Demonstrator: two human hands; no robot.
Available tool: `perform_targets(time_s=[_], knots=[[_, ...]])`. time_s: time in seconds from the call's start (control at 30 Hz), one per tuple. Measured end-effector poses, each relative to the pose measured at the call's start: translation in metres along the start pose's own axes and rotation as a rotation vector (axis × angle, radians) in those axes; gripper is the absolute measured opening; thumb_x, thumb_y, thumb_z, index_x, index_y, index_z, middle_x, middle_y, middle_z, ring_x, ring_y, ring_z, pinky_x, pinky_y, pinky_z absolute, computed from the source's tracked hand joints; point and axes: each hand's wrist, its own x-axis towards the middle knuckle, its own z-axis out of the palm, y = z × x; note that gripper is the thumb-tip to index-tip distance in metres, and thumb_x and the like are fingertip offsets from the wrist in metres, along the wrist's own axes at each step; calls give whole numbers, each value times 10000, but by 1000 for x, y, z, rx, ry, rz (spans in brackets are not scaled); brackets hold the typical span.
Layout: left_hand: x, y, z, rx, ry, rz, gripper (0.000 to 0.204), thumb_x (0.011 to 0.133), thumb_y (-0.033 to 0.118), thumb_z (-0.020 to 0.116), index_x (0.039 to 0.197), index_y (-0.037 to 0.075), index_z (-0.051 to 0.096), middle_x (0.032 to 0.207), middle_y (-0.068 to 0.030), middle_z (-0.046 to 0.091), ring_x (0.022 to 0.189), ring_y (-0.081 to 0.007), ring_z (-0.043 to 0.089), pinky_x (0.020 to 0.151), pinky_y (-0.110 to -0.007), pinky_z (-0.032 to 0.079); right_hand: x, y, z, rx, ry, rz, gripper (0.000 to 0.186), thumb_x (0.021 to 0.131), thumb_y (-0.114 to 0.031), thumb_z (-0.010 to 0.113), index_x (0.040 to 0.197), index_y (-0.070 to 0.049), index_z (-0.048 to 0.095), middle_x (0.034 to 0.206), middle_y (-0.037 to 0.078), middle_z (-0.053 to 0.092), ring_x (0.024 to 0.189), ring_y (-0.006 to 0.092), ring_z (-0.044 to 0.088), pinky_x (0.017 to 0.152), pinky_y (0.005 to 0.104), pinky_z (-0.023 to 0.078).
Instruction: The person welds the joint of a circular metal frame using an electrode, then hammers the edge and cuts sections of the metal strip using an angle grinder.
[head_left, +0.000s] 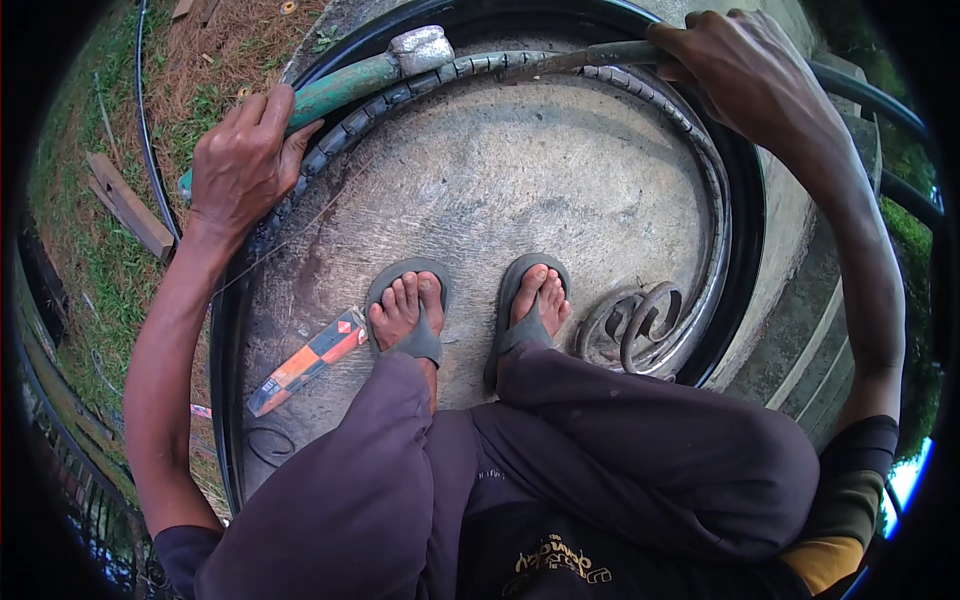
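Observation:
My left hand (pixel 245 155) is closed round the green handle of a hammer (pixel 345 92). Its blunt grey metal head lies close over the far left of a curved, notched metal strip (pixel 470 68). At the far right, my right hand (pixel 745 75) grips a dark, narrow metal bar (pixel 620 54), whose other end lies along that strip; whether it is a chisel I cannot tell. The strip bends round inside a large black hoop (pixel 742 290) and runs down the right side to metal scrolls (pixel 630 325).
My sandalled feet stand on a concrete slab (pixel 480 190) inside the hoop. A flat orange-and-dark patterned piece (pixel 308 362) lies by my left foot. At left are wood offcuts (pixel 130 205) and a black cable (pixel 147 120) on grass. Concrete steps (pixel 800 340) rise at right.

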Motion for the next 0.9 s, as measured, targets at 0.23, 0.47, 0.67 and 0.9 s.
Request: perform_targets(time_s=[0.23, 0.47, 0.67, 0.9], knots=[[0, -1, -1, -54, 26, -9, 359, 910, 362, 712, 1053, 62, 577, 811, -96, 600, 704, -266, 675, 584, -377, 546, 11, 5, -4, 144, -318, 208, 116, 948, -151, 622, 1023, -78, 672, 848, 105, 722, 789, 244, 727, 718, 358, 562], [-4, 1, -4, -41, -100, -131, 382, 930, 350, 697, 1109, 31, 590, 882, -136, 640, 782, -334, 680, 639, -429, 533, -29, -53, 78, 577, 18, -50, 155, 867, -191, 765, 910, -44, 739, 610, 114, 679, 602, 237, 712, 561, 381, 538], [9, 19, -25, -137, -157, -318, 390, 940, 397, 683, 1127, 62, 616, 949, -165, 692, 819, -378, 695, 688, -470, 525, -50, -122, 164, 1125, -34, 261, 206, 911, -237, 705, 1042, -78, 717, 860, 157, 722, 850, 359, 708, 758, 485, 531], [28, 19, -39, -326, -22, -511, 436, 918, 475, 727, 1074, 69, 697, 830, -156, 709, 721, -309, 690, 660, -414, 509, -75, -178, 217, 1262, 129, 496, 265, 864, -160, 746, 1108, -66, 704, 996, 148, 705, 987, 360, 676, 854, 474, 534]])
